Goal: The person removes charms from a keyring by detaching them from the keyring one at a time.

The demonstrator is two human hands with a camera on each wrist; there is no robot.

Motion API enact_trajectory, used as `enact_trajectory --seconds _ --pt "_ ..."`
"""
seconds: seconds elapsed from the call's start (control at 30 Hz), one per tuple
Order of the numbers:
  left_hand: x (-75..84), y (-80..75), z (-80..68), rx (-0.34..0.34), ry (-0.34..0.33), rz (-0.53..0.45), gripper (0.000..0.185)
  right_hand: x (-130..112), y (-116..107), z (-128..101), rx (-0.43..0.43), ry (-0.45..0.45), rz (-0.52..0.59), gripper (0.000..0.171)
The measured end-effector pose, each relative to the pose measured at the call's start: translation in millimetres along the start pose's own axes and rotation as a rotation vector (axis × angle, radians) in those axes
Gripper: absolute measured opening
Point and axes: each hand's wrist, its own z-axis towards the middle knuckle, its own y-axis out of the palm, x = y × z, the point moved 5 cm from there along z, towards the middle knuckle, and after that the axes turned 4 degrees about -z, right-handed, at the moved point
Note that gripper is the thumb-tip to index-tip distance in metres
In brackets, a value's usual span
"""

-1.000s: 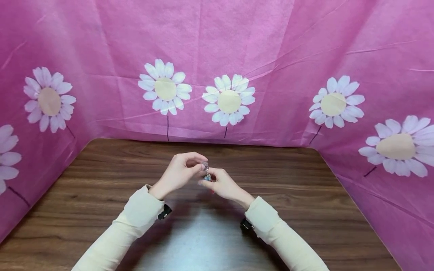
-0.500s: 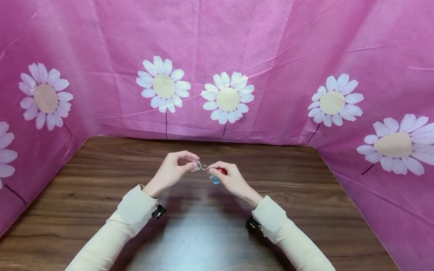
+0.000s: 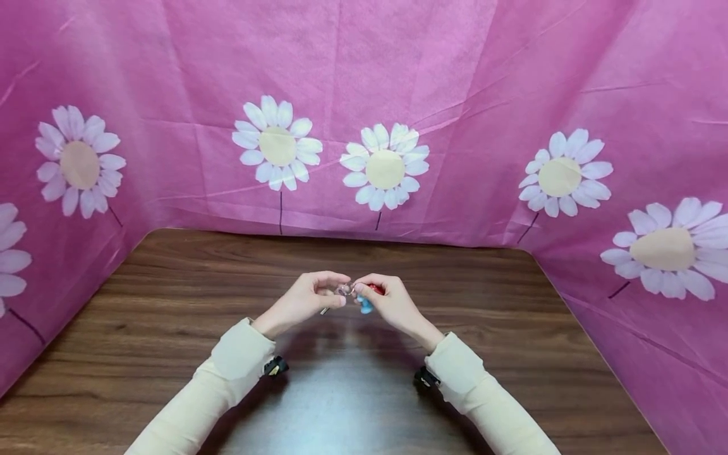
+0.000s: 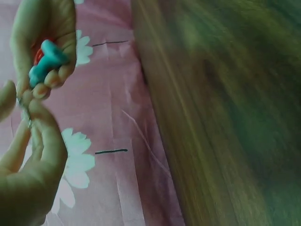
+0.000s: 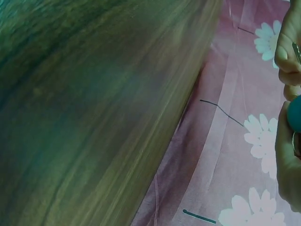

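My left hand [image 3: 301, 303] pinches a small metal ring [image 3: 344, 289] between thumb and fingers. A thin metallic piece [image 3: 325, 311] pokes out beneath that hand; whether it is a key or the edge of a tag I cannot tell. On the other side, my right hand [image 3: 395, 306] holds the keychain's charm end, with a light-blue figure-like charm [image 4: 48, 62] and a red part [image 3: 376, 288] showing. Both hands' fingertips nearly meet above the table. In the right wrist view, the blue charm [image 5: 295, 114] and the left hand [image 5: 289, 59] are cut off by the frame's edge.
A brown wood-grain table [image 3: 199, 278] lies under the hands. Pink cloth [image 3: 455, 76] with white daisies hangs along its back and both sides. Dark wrist devices sit at the left cuff [image 3: 276, 366] and right cuff [image 3: 425, 377].
The hands parted, baring a clear tag and short chain, then came together again. The left hand moved right and down; the tag is now mostly hidden. Red and blue charms came into view at the right.
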Motion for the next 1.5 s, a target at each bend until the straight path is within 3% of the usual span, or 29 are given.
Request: enact_trajectory --seconds 0.13,0.43,0.7,0.87,1.1,1.27,1.5 --pt "-4.2 7.0 1.9 0.028 0.071 0.015 0.036 1 -1 -2 -0.010 0.033 -0.008 0.019" --pt "4.0 5.9 0.4 0.142 0.212 0.219 0.017 -3 -3 -4 -0.059 0.016 0.011 0.019" --pt "9.3 2.0 -0.4 0.135 0.220 0.212 0.016 -4 -8 -3 -0.071 -0.006 -0.097 0.017" --pt "7.8 -0.1 -2.3 0.128 0.175 0.176 0.013 -7 -9 -3 -0.068 -0.001 -0.175 0.012" --pt "4.8 2.9 -1.0 0.108 0.146 0.113 0.012 -12 -14 -3 0.044 -0.105 -0.360 0.004" --pt "5.1 1.4 -1.0 0.151 0.153 0.161 0.010 -13 -13 -1 0.044 -0.117 -0.413 0.005" --pt "7.0 2.7 0.5 0.158 0.193 0.163 0.011 -21 -12 -2 0.065 -0.258 -0.600 0.011"
